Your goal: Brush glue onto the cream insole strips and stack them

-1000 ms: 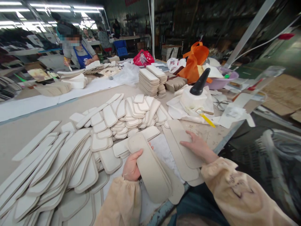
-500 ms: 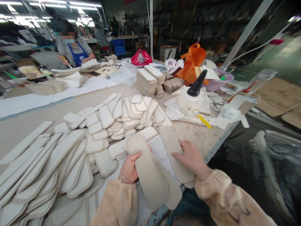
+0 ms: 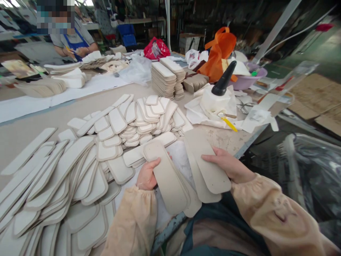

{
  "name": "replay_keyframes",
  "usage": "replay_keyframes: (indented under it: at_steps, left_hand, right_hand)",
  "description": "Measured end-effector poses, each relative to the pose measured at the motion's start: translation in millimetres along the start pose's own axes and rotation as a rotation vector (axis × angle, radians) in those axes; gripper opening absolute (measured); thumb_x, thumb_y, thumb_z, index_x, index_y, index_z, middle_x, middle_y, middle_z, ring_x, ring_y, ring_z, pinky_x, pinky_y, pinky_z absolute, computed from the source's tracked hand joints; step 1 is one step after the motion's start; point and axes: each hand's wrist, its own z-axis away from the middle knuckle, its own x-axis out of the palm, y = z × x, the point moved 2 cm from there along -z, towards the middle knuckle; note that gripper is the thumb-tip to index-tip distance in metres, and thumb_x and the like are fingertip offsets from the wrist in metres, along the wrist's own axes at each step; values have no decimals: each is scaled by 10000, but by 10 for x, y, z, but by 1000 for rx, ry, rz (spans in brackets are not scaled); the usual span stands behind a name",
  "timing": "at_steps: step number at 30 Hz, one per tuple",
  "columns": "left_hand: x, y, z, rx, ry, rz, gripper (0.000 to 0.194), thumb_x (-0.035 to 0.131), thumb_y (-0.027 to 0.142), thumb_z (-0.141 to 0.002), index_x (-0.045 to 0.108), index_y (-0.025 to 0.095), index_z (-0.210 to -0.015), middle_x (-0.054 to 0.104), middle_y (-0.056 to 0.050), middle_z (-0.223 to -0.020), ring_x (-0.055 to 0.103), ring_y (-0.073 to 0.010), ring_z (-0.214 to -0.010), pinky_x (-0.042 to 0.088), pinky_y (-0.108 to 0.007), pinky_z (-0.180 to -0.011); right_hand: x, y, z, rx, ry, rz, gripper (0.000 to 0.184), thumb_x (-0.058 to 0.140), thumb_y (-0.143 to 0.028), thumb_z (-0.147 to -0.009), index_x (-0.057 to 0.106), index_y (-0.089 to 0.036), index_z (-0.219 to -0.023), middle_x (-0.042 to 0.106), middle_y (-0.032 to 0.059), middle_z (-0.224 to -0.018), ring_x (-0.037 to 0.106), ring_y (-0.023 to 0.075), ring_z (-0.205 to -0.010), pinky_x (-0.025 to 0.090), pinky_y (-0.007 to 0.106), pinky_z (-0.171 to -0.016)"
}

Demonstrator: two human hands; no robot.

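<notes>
Left hand (image 3: 148,175) is pinching a fanned bunch of boards (image 3: 172,186), thumb on top, other fingers mostly hidden beneath, closed on it; right hand (image 3: 230,165) is gripping a front board (image 3: 213,169) by its right side, thumb on the face, fingers tucked behind. A back board (image 3: 195,170) is showing under that one; can't tell if the fingers are holding it too. Lower ends are overhanging the chipped blue table edge (image 3: 170,227), a narrow gap separating the two groups. Boards are looking flat, smooth, beige, long, round-cornered. Left, a loose pile (image 3: 69,174) of similar paler boards is sprawling; behind, neat stacks (image 3: 163,81) are standing upright. Right, a black cone (image 3: 224,80) is leaning on a white bundle (image 3: 213,103), a yellow handle (image 3: 229,124) poking out at its front. Lilac basin (image 3: 246,84) is holding pale items and something green; orange bag (image 3: 218,55) is slumping just beside it. Basket (image 3: 289,153) below the right edge is holding crumpled dark plastic (image 3: 317,174). Beige tabletop (image 3: 101,99) is running open between pile and white sheet (image 3: 87,92).
</notes>
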Motion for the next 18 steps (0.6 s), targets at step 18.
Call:
replay_keyframes:
  at_steps: [18]
  left_hand:
    - [86,-114,62,294,12,-69,415,803,226,-603,675,102,-978,739,-103,-857,683,-281,-909,517,-420,-874]
  right_hand:
    - [1087,345,-218,-367,139,620,929,687,-318,-658,221,-171,-1448,521,128,-1253,522,259,-1140,422,382,-959]
